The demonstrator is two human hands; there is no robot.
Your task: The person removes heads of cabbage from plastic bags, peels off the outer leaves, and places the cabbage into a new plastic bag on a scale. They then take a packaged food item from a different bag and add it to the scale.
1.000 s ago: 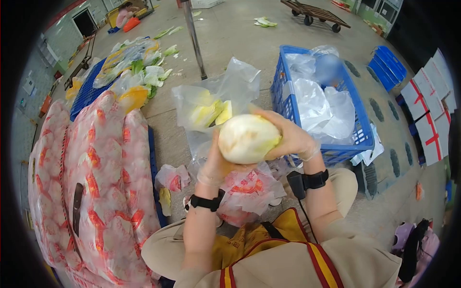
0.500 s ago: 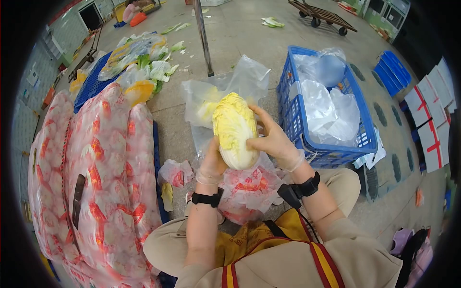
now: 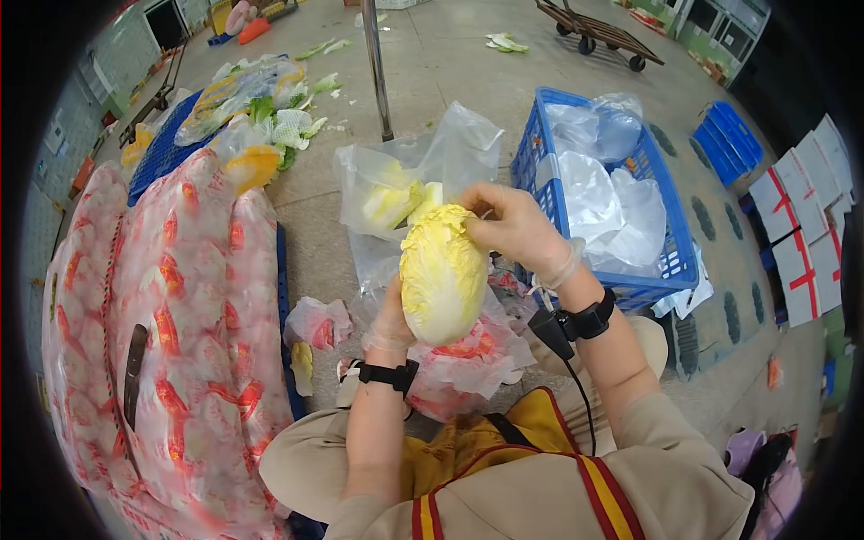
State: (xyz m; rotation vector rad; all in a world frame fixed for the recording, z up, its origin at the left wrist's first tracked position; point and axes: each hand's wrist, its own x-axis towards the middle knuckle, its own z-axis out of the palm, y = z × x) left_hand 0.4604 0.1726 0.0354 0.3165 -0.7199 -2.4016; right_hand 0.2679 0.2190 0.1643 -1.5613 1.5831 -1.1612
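Note:
A yellow-white napa cabbage (image 3: pixel 444 283) is held up in front of me, its leafy end pointing away and its pale base toward me. My left hand (image 3: pixel 390 319), in a thin clear glove, grips it from the left side, with most of its fingers hidden behind the head. At the leafy end, the gloved fingers of my right hand (image 3: pixel 517 229) are pinched on the upper right edge of the leaves. Beyond the cabbage, loose yellow leaves (image 3: pixel 393 205) lie on a clear plastic bag (image 3: pixel 463 144). Below it is a crumpled red-printed plastic bag (image 3: pixel 468 364).
Large red-printed plastic sacks (image 3: pixel 180 342) are stacked at my left. A blue crate (image 3: pixel 621 283) with clear plastic bags (image 3: pixel 594 202) stands at my right. A metal pole (image 3: pixel 375 72) rises ahead. A flat cart (image 3: pixel 598 36) and a person's arm (image 3: pixel 240 16) are farther back.
My right hand has moved from the cabbage's right side up to its leafy end and now pinches the leaves there. The cabbage has come slightly toward me, still in my left hand.

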